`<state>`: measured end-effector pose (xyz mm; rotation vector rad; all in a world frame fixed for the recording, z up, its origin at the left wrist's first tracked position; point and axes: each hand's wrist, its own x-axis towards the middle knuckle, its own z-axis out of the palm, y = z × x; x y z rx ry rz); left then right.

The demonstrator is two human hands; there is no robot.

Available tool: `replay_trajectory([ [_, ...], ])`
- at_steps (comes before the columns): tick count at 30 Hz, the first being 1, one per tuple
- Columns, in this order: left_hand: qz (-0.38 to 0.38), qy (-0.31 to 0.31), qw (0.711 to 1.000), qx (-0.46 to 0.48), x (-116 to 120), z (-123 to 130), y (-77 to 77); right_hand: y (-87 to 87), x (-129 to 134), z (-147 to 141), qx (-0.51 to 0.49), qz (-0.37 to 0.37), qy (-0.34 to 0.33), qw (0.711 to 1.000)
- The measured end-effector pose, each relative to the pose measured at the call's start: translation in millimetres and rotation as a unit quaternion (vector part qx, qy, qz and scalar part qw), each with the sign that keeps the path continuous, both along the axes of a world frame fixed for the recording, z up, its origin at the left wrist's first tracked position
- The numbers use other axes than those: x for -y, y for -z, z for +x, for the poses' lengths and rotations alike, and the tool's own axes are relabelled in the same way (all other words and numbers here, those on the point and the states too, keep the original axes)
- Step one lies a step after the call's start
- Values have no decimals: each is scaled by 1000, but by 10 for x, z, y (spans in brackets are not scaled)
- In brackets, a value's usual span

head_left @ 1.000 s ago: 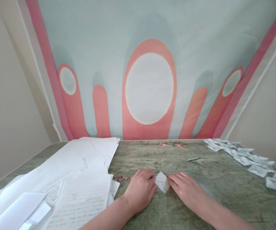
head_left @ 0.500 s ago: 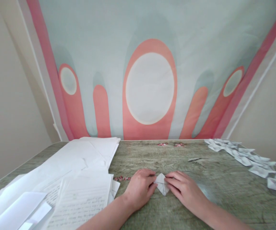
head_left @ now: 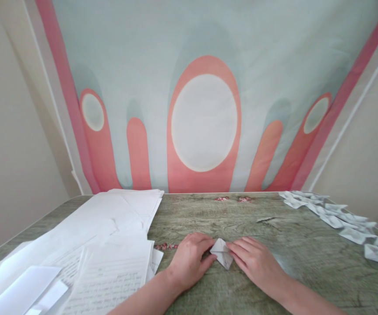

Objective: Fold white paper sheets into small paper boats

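From afar, I see left hand (head_left: 191, 259) and right hand (head_left: 257, 261) pinching folded paper (head_left: 222, 252); writing (head_left: 110, 286) on sheets (head_left: 128, 253) is illegible.

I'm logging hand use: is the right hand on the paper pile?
No, the right hand touches the small folded paper, while the paper pile lies off to the left.

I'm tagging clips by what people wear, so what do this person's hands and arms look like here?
The left hand and right hand are both ungloved. The left forearm and right forearm are bare as far as the picture shows, with no sleeve in view. I see no watch, bracelet or ring; the nails are too small to judge.
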<state>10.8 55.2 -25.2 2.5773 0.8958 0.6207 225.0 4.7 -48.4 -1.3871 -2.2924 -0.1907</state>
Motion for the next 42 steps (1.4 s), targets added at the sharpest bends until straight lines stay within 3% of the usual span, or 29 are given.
replay_trajectory([
  [4, -12, -10, 1000, 15, 12, -12, 15, -12, -6, 16, -36, -12, -2, 999],
  [7, -22, -38, 997, 58, 32, -1, 43, 14, -29, 19, -153, -67, 14, 986],
  [10, -16, -53, 994, 95, 84, 30, 25, 51, -50, -26, -312, -161, 43, 936],
  [15, -13, 3, 996, 89, 177, 76, -56, 36, -12, -187, -501, -263, 17, 824],
  [17, -17, 15, 996, 89, 184, 79, -66, 4, 25, -245, -527, -272, 2, 805],
  [22, -27, 37, 995, 90, 159, 63, -42, -51, 90, -310, -541, -283, -23, 791],
  [26, 11, 56, 994, 90, 143, 62, -23, -51, 87, -311, -562, -286, -40, 775],
  [30, 67, 29, 992, 99, 101, 63, -18, 4, 45, -275, -541, -271, -28, 795],
  [36, 89, -11, 990, 108, 54, 45, -47, 75, -39, -108, -450, -165, 77, 875],
  [39, 74, -4, 993, 94, 60, 44, -77, 0, -55, -41, -387, -139, 61, 910],
  [42, 51, 2, 994, 96, 65, 47, -89, -87, -65, -12, -346, -152, 18, 926],
])
